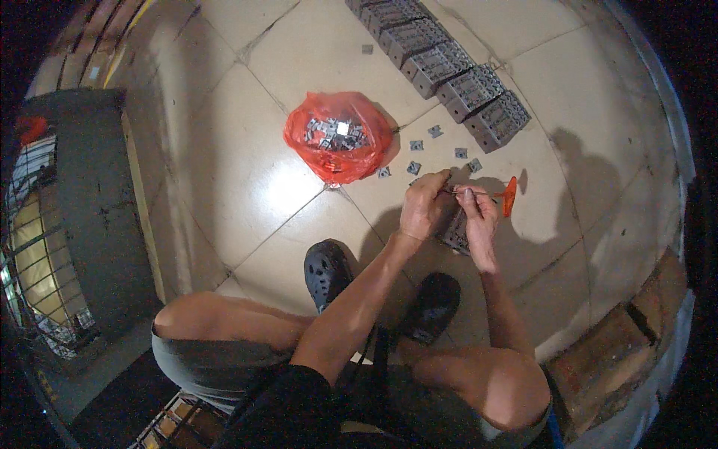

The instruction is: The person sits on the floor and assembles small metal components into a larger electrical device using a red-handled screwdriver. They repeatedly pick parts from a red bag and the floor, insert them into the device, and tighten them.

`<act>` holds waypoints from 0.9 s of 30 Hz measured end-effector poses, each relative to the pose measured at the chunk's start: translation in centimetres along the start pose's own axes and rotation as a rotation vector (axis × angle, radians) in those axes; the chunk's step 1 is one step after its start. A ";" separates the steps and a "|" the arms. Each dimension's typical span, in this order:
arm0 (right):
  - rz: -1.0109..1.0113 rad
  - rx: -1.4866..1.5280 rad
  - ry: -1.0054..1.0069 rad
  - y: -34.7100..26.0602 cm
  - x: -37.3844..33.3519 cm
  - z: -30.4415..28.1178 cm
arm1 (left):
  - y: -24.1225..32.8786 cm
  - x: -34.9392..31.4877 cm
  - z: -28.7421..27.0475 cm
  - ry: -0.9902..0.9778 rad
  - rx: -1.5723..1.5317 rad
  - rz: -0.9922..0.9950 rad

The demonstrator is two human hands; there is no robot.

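Observation:
My right hand [481, 222] is closed around the shaft of a T-handle hex key, whose orange handle [510, 197] sticks out to the right. The shaft's thin end points left toward my left hand [423, 206]. That hand is closed, its fingertips pinched close to the tool's tip; what they hold is too small and covered to make out. Below both hands a grey metal block [453, 233] rests on the floor, partly hidden by them. Small grey metal clips [416, 145] lie scattered on the tiles just beyond my hands.
A red plastic bag [299, 133] full of small metal parts sits open to the left. A row of grey metal blocks [499, 120] runs toward the far side. My dark clogs [327, 271] stand near the work. Brown boxes [606, 367] lie at the right.

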State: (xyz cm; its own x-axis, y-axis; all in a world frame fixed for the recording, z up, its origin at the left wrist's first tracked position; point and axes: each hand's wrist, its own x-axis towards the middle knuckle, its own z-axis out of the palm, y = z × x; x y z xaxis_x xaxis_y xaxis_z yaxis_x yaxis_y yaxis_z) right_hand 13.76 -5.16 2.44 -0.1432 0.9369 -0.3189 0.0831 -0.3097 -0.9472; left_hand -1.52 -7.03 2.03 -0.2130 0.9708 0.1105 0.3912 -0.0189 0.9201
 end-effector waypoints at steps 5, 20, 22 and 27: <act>0.116 0.353 -0.030 -1.1 0.5 0.1 | 0.0 1.8 -2.2 0.115 0.071 0.023; 0.192 0.375 0.077 -0.9 -2.0 -1.9 | -8.2 10.4 -13.5 0.175 0.824 -0.162; 0.075 0.398 0.037 -1.4 -1.8 -2.4 | -8.7 10.0 -14.0 0.255 0.596 -0.148; 0.021 0.366 0.067 -3.5 0.6 -3.8 | -12.4 9.0 -15.7 0.454 0.330 -0.056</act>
State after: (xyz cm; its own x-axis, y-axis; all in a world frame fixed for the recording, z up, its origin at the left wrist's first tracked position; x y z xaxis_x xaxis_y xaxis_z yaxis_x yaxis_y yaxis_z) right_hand 17.16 -2.89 5.69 -0.0796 0.9346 -0.3468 -0.2749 -0.3550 -0.8935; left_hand -22.36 -1.85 -2.51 -0.5770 0.7662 0.2829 0.6123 0.1765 0.7707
